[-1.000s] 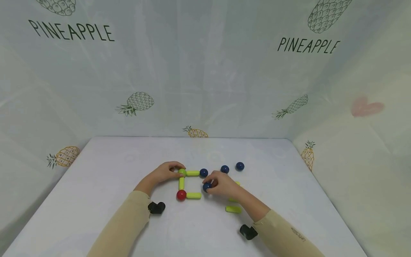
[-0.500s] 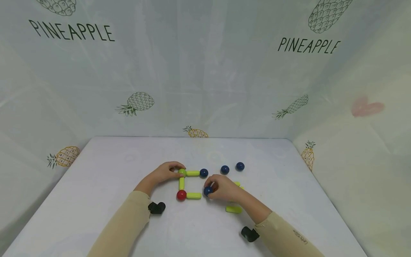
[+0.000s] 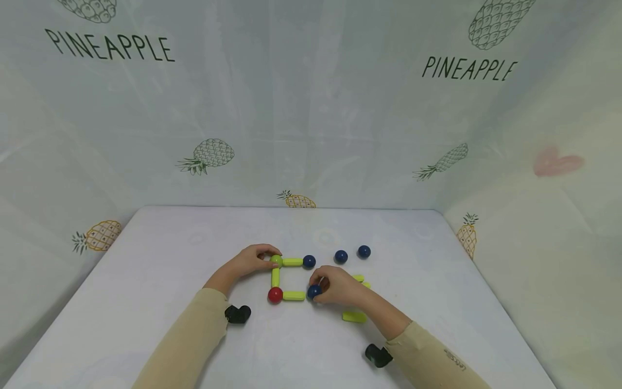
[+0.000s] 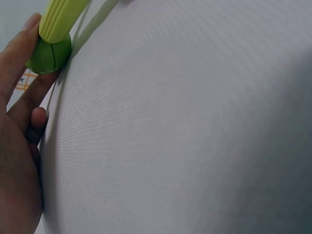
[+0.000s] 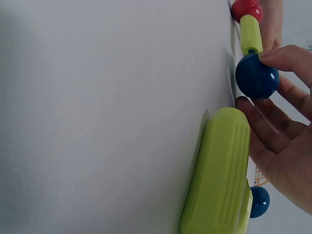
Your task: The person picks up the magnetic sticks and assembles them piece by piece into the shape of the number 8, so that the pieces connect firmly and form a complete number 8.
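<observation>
My left hand (image 3: pixel 251 260) pinches a light-green ball (image 3: pixel 276 261) between thumb and fingers, also visible in the left wrist view with a ribbed yellow-green rod (image 4: pixel 61 19) against it. From that ball an upper rod (image 3: pixel 293 262) leads to a blue ball (image 3: pixel 309 262), and a side rod (image 3: pixel 275 277) to a red ball (image 3: pixel 275 295). A lower rod (image 3: pixel 293 296) points right from the red ball. At its free end, my right hand (image 3: pixel 338 286) holds another blue ball (image 5: pixel 257 76) between thumb and fingers; in the right wrist view the rod's tip is right at this ball.
Two loose blue balls, a nearer one (image 3: pixel 340 257) and a farther one (image 3: pixel 364 252), lie behind my right hand. Several loose rods lie by the right forearm, among them a front rod (image 3: pixel 354 316). Black wrist devices show below each hand, such as the left device (image 3: pixel 237 314).
My right hand has brought its blue ball toward me, down to the end of the lower rod, and then slightly left against it. The left hand has stayed on the green ball.
</observation>
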The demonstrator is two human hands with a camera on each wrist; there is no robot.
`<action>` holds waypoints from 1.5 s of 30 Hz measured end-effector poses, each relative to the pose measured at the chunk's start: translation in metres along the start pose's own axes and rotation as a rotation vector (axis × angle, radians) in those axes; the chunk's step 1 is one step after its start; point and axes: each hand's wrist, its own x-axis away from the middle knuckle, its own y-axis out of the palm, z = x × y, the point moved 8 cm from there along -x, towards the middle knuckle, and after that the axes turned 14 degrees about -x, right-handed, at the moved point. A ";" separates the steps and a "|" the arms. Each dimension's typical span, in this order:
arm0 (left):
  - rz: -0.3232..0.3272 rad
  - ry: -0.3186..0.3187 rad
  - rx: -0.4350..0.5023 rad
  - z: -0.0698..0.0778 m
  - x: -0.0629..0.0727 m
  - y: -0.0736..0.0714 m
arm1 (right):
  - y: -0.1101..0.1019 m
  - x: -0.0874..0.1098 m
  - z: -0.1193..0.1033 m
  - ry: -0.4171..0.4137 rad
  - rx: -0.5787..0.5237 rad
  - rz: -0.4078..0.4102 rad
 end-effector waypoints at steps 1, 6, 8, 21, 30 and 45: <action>0.000 -0.001 0.002 0.000 0.000 0.000 | 0.000 0.000 0.000 -0.001 -0.001 0.000; 0.003 -0.002 0.009 0.001 0.000 -0.001 | 0.000 0.000 0.000 0.004 -0.002 -0.002; 0.003 0.000 0.012 0.002 0.001 -0.001 | 0.000 0.000 0.000 0.005 -0.002 -0.002; -0.006 -0.005 0.010 0.000 -0.003 0.001 | -0.011 0.007 0.001 -0.018 -0.043 0.010; 0.003 -0.024 0.008 0.001 0.000 0.000 | -0.019 0.023 0.003 -0.025 -0.007 0.006; 0.005 -0.022 -0.017 0.001 0.000 -0.002 | -0.023 0.049 -0.007 -0.041 0.065 -0.031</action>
